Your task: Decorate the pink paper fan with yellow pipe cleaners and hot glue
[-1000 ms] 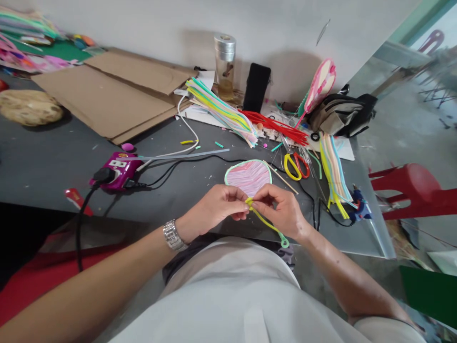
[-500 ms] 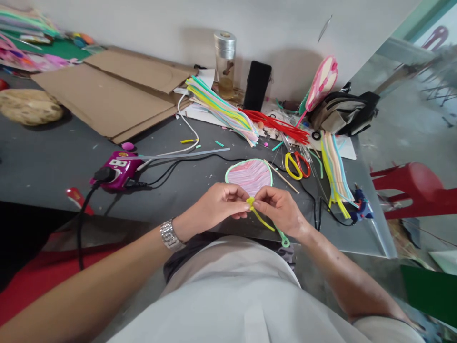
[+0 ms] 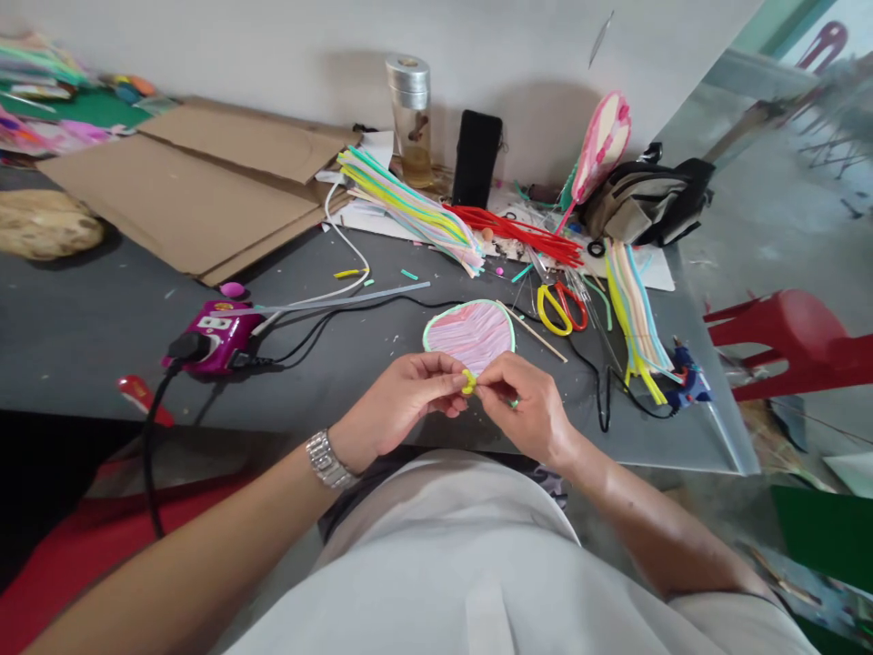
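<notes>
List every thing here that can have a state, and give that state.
left hand, pinched shut on the yellow strip
right hand, pinched shut on the same strip
pink fan piece, lying flat
jar, upright, lid on
power strip, plug in
scissors, lying flat
phone, propped upright, screen dark

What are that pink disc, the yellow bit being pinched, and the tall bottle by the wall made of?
The pink disc: seemingly thin plastic straws side by side, green-rimmed; parallel ridges suggest it. The yellow strand, pinched between left hand and right hand: probably the same bendy plastic. The bottle: clear glass or plastic, shiny metal cap.
</notes>
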### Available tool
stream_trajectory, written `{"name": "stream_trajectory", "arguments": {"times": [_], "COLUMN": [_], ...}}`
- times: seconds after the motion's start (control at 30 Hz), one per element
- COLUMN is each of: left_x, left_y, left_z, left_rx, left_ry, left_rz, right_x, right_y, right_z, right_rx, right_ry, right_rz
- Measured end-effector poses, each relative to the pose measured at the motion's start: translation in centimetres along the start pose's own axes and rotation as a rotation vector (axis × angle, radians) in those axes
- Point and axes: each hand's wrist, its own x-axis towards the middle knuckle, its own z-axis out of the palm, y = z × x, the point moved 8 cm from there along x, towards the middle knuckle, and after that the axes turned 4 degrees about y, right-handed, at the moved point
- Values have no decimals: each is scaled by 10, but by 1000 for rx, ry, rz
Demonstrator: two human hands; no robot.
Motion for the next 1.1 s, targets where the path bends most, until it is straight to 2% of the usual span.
{"name": "stream_trajectory", "arguments": {"times": [0.1,0.2,0.27,0.33,0.43,0.5,0.63,0.7,0.9,1.1], "left_x": [0,-1,-4,-6,-8,-9,-11,-11,-13,-19], "left_y": [-3,3,10,15,20,23,26,30,39,37], "left_z": [1,2,4,7,10,10,9,9,4,8], "left_rx": [-20,58,133,189,232,269,373,415,547,522], "left_ry": [9,36,47,31,-16,-38,-84,-99,-57,-99], "left_rz": [-7,53,110,148,177,194,212,237,290,301], "right_x": [-5,-8,-6,-2,-2,-7,-19,-23,-25,-24], "right_y": [-20,-24,-19,-5,19,28,32,29,18,25], "right_z": [3,4,-1,-4,9,21,40,45,52,56], "right_rx": [-284,-355,-197,58,464,688,949,1020,1143,1181], "right_ry": [16,13,36,17,-123,-224,-402,-460,-533,-474], "right_rz": [-275,-330,-220,4,396,607,904,958,949,952]}}
